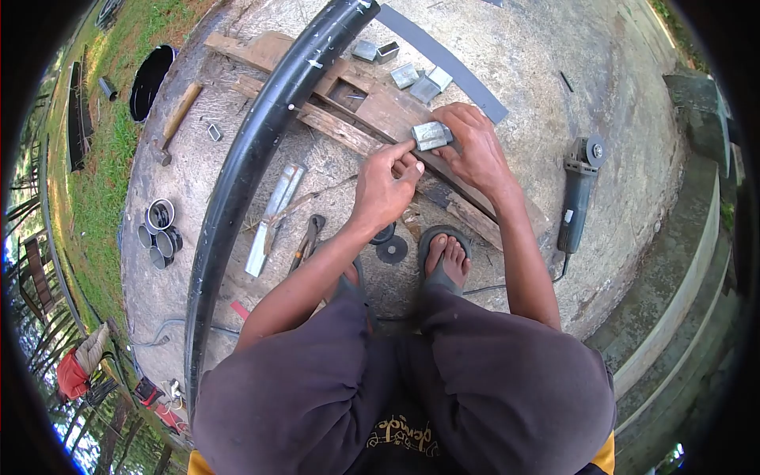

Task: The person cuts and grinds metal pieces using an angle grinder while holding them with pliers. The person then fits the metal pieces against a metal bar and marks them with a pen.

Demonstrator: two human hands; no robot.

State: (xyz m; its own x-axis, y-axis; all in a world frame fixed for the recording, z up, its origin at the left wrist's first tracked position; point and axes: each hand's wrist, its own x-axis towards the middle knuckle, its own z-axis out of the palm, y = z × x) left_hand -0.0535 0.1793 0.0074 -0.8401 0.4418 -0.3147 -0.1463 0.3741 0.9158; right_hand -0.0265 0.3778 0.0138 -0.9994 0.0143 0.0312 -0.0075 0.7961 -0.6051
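A short silvery metal piece (430, 136) lies over the wooden board (388, 111), between my two hands. My right hand (477, 150) is closed round its right end. At its left edge, my left hand (388, 184) touches it with a fingertip, the other fingers curled; whether it grips the piece is unclear. Several similar short metal pieces (404, 75) sit beyond the board, beside a flat grey strip (451, 63). A long black pipe (261, 127) crosses over the board to the left of my hands.
An angle grinder (579, 194) rests at the right, its cord trailing toward my feet. On the left are a hammer (179, 119), round pipe pieces (161, 214), pliers (307, 240) and metal channel lengths (275, 218). A person in red (74, 374) is at far left.
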